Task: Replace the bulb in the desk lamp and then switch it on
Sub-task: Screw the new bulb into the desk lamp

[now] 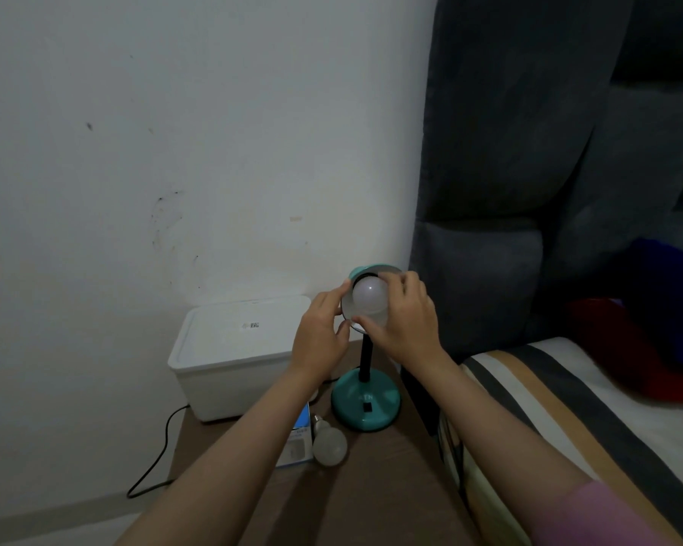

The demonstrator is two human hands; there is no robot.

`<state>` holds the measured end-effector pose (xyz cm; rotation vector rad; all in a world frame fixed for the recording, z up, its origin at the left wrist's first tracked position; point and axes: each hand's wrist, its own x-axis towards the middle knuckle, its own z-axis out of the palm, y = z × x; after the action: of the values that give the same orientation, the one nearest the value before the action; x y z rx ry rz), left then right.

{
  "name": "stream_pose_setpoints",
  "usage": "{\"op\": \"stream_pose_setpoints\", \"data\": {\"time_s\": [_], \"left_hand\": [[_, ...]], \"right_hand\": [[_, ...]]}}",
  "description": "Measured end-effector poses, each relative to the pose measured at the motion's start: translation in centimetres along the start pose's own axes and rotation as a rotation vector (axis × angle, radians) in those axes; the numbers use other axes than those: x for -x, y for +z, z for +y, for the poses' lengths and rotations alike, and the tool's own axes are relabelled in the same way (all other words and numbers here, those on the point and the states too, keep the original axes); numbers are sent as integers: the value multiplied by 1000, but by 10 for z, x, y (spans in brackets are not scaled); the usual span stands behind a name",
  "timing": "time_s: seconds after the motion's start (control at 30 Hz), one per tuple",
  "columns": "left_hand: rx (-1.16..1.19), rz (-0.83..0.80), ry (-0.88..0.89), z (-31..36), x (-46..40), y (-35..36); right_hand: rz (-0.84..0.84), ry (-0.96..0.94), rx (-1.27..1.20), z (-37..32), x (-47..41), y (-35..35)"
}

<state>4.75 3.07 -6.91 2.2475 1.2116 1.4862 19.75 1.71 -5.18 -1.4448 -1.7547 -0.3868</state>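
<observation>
Faint raised letters, seemingly "ATN", mark the teal lamp base (365, 403) just above its black switch (367, 407). A small dark printed label (251, 325) sits on the white box lid (237, 333), too small to read. Print on the blue bulb carton (297, 439) is illegible.

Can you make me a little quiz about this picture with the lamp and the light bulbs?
1. True or false: the bulb in the lamp is glowing brightly.
2. Which hand wraps around that bulb? A) left hand B) right hand
3. What lies on the table beside the blue and white box?

Key
1. False: it looks unlit, and the room is dim.
2. B: the right hand grips the bulb, while the left hand steadies the lamp shade.
3. A spare bulb, lying on its side in front of the teal lamp base.
</observation>
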Motion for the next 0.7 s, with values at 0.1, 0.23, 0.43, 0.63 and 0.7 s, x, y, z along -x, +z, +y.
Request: {"op": "stream_pose_setpoints", "data": {"time_s": [0.1,0.23,0.43,0.63,0.7], "left_hand": [[-2,-2,0,-1,0,0],[17,0,-4,-1,-1,1],[28,10,-1,1,0,1],[18,10,2,-1,0,1],[18,10,-1,-1,0,2]], "right_hand": [[-47,-165,-82,8,3,-2],[-71,-200,-78,12,2,2],[-44,22,-152,2,1,3],[-108,-133,-75,6,0,1],[-135,-146,-49,8,-1,3]]}}
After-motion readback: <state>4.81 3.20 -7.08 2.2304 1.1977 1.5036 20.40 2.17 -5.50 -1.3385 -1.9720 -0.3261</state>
